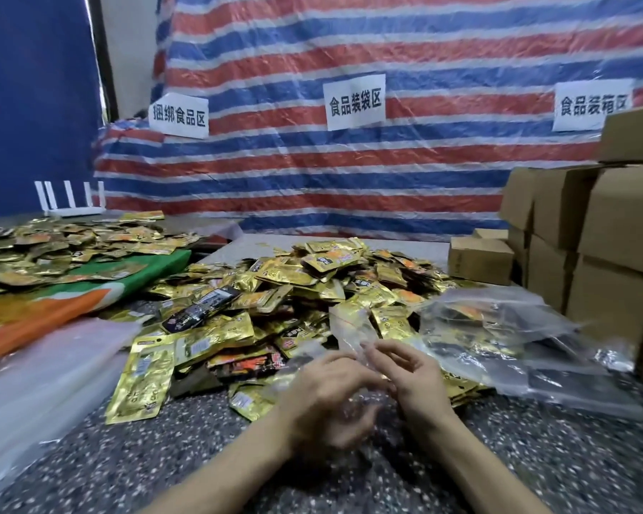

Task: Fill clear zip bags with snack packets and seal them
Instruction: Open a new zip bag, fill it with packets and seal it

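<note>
Bag [353,330]: clear and crumpled, held between both hands just in front of the packets; its top stands above the fingertips and its lower part hangs between the palms over the table
Left hand [323,396]: palm turned right, fingers curled round the lower part of the bag, thumb reaching toward the right hand
Right hand [414,380]: palm turned left, fingers bent and slightly spread, thumb and forefinger pinching the film near its edge; blur hides the exact grip
Packets [312,283]: a loose pile of gold foil sachets with a few dark ones, on the table beyond the hands, some spilling toward the near edge
Second pile [71,246]: more gold sachets at far left, lying on a green and orange sack [90,291]
Bag stack [34,376]: flat clear bags at the left, beside the packets
Filled bags [498,328]: clear bags with sachets inside, lying right of the hands and touching the pile
Boxes [609,235]: brown cartons stacked at the right, with a smaller one in front
Table [127,458]: dark speckled top
Tarp [349,172]: red, blue and white stripes behind, with three paper signs
Router [71,202]: white, at far left by the tarp
</note>
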The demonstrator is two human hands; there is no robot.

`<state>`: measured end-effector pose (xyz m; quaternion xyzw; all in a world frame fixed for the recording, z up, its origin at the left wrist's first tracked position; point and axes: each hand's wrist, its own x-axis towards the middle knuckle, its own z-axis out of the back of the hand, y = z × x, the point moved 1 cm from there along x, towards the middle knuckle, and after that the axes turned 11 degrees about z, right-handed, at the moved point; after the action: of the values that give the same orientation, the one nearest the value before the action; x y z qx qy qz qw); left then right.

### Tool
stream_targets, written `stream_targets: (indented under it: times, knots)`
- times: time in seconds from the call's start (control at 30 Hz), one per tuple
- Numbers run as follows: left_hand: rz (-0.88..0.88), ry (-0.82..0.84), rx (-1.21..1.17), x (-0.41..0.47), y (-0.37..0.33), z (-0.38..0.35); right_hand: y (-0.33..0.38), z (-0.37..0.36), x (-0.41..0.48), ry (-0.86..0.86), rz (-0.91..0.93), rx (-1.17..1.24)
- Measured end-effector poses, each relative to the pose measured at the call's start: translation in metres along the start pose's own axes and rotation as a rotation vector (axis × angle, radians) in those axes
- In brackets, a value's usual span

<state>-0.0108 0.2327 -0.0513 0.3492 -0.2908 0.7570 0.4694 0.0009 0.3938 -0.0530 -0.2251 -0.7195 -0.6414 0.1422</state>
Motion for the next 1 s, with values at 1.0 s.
stream_targets:
  times: [1.0]
  knots:
    - [0.689,-0.438,-0.563,-0.012,0.038,0.007,0.009,0.003,0.0,-0.109,0.175,-0.232]
